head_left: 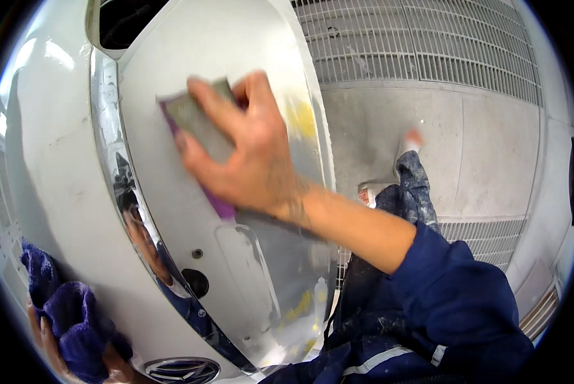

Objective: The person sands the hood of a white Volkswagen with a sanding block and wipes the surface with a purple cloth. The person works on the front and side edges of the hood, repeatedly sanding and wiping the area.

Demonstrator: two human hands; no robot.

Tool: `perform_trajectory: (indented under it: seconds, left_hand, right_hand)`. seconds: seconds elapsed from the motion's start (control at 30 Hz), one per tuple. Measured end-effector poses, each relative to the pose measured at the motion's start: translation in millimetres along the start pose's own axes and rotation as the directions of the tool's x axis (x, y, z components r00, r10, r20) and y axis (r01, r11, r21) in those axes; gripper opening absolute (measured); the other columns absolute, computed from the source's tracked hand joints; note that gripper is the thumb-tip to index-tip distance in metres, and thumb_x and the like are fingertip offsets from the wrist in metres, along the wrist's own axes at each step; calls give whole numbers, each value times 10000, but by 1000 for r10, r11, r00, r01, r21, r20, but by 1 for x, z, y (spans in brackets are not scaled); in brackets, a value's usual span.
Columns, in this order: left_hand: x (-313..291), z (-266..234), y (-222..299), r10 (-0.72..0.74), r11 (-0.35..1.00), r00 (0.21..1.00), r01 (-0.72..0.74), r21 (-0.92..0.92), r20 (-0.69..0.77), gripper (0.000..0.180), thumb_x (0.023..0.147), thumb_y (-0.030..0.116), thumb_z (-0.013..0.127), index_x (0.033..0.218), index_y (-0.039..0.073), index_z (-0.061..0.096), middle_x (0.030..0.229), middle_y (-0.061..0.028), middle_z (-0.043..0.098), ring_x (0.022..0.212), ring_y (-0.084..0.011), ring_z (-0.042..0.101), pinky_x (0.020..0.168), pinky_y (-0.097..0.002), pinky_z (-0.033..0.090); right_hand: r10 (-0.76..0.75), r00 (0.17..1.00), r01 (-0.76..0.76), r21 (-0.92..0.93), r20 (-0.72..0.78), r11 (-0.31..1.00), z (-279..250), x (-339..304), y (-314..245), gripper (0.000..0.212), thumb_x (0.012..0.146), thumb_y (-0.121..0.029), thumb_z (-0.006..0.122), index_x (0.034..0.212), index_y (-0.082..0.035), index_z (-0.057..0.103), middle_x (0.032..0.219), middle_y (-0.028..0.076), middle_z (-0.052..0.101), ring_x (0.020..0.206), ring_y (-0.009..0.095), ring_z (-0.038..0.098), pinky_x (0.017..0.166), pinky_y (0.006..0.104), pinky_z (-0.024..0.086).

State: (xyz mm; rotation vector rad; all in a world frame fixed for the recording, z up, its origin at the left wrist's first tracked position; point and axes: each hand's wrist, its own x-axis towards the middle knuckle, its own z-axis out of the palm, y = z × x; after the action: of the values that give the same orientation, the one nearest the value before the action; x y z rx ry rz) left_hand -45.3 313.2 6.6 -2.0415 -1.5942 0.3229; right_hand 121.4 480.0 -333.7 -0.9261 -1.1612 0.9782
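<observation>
My right hand (245, 147), slightly blurred, is closed round a flat sanding pad (197, 118) with a grey-olive top and a purple edge. It presses the pad on a white and grey car body panel (172, 45), where yellowish patches show near the right edge. At the lower left, my left hand (116, 365) is closed round a bunched purple cloth (79, 333) against the white bodywork. The cloth hides much of that hand.
A chrome trim strip (149, 233) runs beside the panel, with a round chrome emblem (183, 370) below. The panel has a dark round hole (195, 282). Floor grates (421, 41) and grey floor plates (492, 153) lie to the right. My paint-spotted trousers (415, 182) show below.
</observation>
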Motion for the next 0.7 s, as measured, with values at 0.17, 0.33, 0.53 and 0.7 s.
perform_trajectory:
  seconds: [0.17,0.33,0.53,0.7]
  left_hand:
    - [-13,7,-6,-59,998,998,59,-26,30,765,961,445,702,1593,74,486,1607,-274,512,1459,-499,531,1207,-653,451]
    - [-1,7,1,-159,965,987,151,-216,-20,740,958,400,721,1584,73,503,1605,-279,510,1446,-494,544,1200,-637,472]
    - [21,6,31,-67,996,995,71,-51,68,736,964,315,735,1606,72,472,1608,-289,505,1458,-481,532,1210,-610,479]
    - [23,-6,29,-115,992,989,120,-47,96,744,963,302,732,1609,53,459,1595,-304,511,1432,-485,558,1188,-588,508]
  right_hand:
    - [106,992,-108,-28,-69,994,13,14,20,550,844,-241,821,1312,32,726,1001,206,485,921,340,517,803,444,473]
    - [112,994,-112,-42,-8,993,-3,-25,-15,624,814,-245,845,1361,34,731,1019,181,505,916,298,534,790,403,499]
    - [191,961,-212,-85,-201,974,16,45,42,641,891,-380,803,1354,58,736,1031,163,518,932,285,563,821,403,518]
    - [175,982,-179,-54,-76,982,4,-10,1,662,885,-394,813,1356,65,735,1000,164,514,889,290,561,807,408,515]
